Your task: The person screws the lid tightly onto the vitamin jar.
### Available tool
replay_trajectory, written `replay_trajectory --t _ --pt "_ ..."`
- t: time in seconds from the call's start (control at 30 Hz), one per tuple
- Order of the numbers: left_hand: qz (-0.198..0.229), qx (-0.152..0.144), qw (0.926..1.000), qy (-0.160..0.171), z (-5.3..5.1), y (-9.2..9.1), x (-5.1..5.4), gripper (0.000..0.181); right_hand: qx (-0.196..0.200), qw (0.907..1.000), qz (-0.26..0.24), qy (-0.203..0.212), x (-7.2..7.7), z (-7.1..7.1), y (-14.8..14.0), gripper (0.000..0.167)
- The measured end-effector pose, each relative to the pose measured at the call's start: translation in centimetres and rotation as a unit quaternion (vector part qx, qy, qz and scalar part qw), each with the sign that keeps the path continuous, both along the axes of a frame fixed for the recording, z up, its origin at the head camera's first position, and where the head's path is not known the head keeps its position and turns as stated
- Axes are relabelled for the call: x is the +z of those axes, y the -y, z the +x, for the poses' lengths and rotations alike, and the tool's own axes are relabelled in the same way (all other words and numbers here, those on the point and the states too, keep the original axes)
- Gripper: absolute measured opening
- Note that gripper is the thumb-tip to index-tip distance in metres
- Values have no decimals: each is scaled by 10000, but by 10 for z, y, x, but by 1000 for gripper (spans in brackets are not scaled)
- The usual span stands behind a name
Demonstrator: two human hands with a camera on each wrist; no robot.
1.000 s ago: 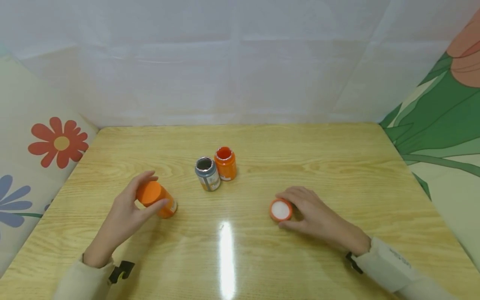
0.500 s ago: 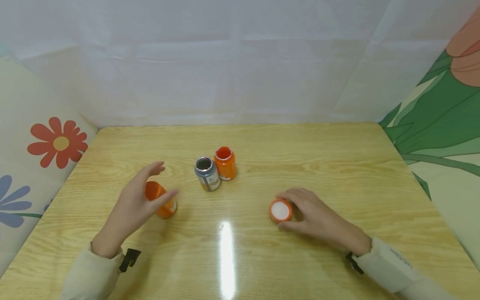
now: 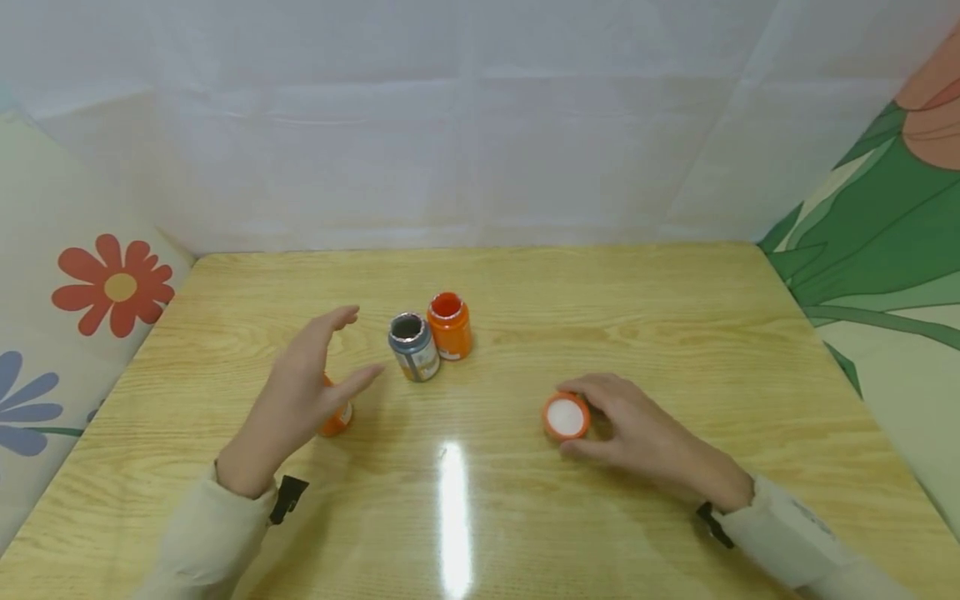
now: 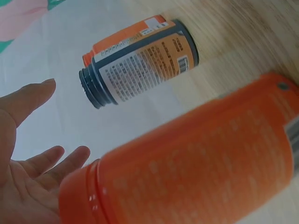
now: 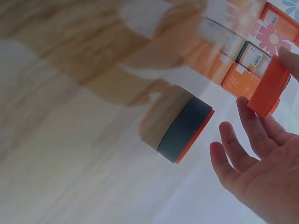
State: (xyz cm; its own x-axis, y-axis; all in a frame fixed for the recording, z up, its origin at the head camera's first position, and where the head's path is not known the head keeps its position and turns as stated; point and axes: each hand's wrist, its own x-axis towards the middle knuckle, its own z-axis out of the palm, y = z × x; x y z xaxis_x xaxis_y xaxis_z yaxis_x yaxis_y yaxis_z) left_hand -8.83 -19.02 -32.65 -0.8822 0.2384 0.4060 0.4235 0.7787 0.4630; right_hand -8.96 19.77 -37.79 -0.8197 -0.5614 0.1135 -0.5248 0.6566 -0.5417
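Note:
My left hand (image 3: 296,387) hovers with fingers and thumb spread, holding nothing, to the left of an opened grey bottle (image 3: 415,347). Partly hidden behind that hand stands a capped orange bottle (image 3: 337,419), large in the left wrist view. An orange cap (image 3: 566,417), its white inside facing up, is pinched between thumb and fingertips of my right hand (image 3: 637,429). In the right wrist view, this orange cap (image 5: 270,88) is off the table, and a dark grey cap (image 5: 184,130) with an orange edge sits apart from it on the surface.
An opened orange bottle (image 3: 450,325) stands against the grey bottle at its back right. The wooden table (image 3: 637,308) ends at a white cloth (image 3: 465,133) behind. Flower-printed panels (image 3: 112,192) border the sides.
My left hand has let go of the capped orange bottle and moved right and forward toward the grey bottle. The right hand and its cap have shifted slightly right.

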Motion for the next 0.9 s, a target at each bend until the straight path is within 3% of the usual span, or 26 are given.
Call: replay_trajectory --t 0.5,0.7,0.9 --pt "118 -200 9973 695 -24 -29 -5 75 69 10000 -15 -31 4 0 -1 63" --pt "222 -149 9938 1082 -33 -43 -7 78 33 10000 -49 -14 5 -1 -1 65" --pt "267 -81 9926 1182 -43 -54 -10 78 -51 9999 -129 56 7 -1 -2 63"
